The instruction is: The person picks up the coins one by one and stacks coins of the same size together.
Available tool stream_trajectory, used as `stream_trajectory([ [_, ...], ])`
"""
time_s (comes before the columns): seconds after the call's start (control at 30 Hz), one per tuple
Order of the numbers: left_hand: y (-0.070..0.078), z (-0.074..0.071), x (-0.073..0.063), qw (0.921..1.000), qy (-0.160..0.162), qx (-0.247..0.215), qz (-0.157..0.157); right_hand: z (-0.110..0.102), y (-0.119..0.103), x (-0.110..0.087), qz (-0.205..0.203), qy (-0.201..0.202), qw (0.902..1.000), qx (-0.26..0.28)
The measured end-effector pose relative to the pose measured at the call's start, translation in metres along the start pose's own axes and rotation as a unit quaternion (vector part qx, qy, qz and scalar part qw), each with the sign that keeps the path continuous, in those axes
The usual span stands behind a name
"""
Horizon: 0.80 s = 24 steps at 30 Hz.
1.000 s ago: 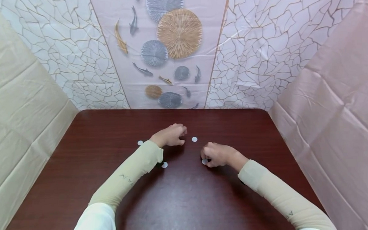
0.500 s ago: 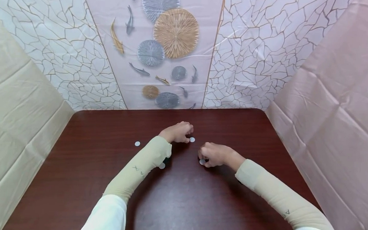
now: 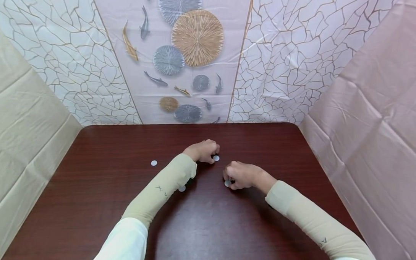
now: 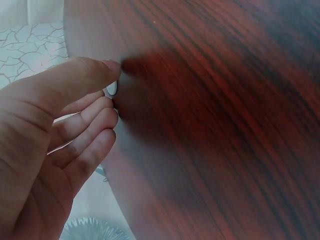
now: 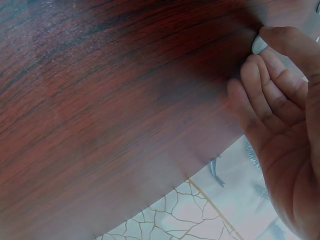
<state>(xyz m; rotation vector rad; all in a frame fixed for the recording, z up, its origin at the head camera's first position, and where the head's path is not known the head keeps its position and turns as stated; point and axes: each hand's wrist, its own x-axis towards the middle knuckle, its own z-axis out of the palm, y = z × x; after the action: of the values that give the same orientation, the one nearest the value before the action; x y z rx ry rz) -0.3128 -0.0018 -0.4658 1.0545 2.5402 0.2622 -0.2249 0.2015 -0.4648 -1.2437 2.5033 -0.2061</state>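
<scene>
Small round white discs lie on a dark reddish-brown table. My left hand [image 3: 204, 151] is at the far middle of the table, thumb and fingertips around one white disc [image 3: 216, 158]. In the left wrist view that disc [image 4: 112, 88] shows as a thin pale edge between thumb and fingers. Closer and to the right, my right hand [image 3: 242, 175] pinches another white disc [image 3: 228, 183] by its edges. The right wrist view shows this disc [image 5: 259, 45] between the thumb tip and the forefinger, tilted on edge. Both hands are low over the tabletop.
One more white disc [image 3: 153, 163] lies left of the left forearm. Another disc [image 3: 182, 188] is partly covered by the left sleeve [image 3: 161, 189]. A patterned cloth [image 3: 196, 68] hangs behind the table [image 3: 204, 229], with plain cloths at both sides.
My left hand has moved right to the far disc and its thumb and fingers have come around it. The right hand keeps its disc at about the same place. The view has shifted slightly.
</scene>
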Motion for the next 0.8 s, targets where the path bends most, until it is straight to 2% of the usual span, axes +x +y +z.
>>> stream_trajectory([
  [0.17, -0.0004, 0.0017, 0.0023, 0.9999, 0.004, 0.008, 0.01, 0.0016, 0.0004, 0.0007, 0.004, -0.001, 1.0, 0.009],
  [0.53, -0.0014, 0.0052, 0.0053, 0.998, 0.043, -0.002, 0.045, 0.0007, 0.002, 0.0007, 0.001, -0.004, 0.9997, 0.023],
  [0.8, 0.0041, 0.0031, 0.0086, 0.9987, 0.021, 0.035, 0.03, 0.0002, 0.001, 0.0016, 0.003, -0.006, 0.9999, 0.016],
])
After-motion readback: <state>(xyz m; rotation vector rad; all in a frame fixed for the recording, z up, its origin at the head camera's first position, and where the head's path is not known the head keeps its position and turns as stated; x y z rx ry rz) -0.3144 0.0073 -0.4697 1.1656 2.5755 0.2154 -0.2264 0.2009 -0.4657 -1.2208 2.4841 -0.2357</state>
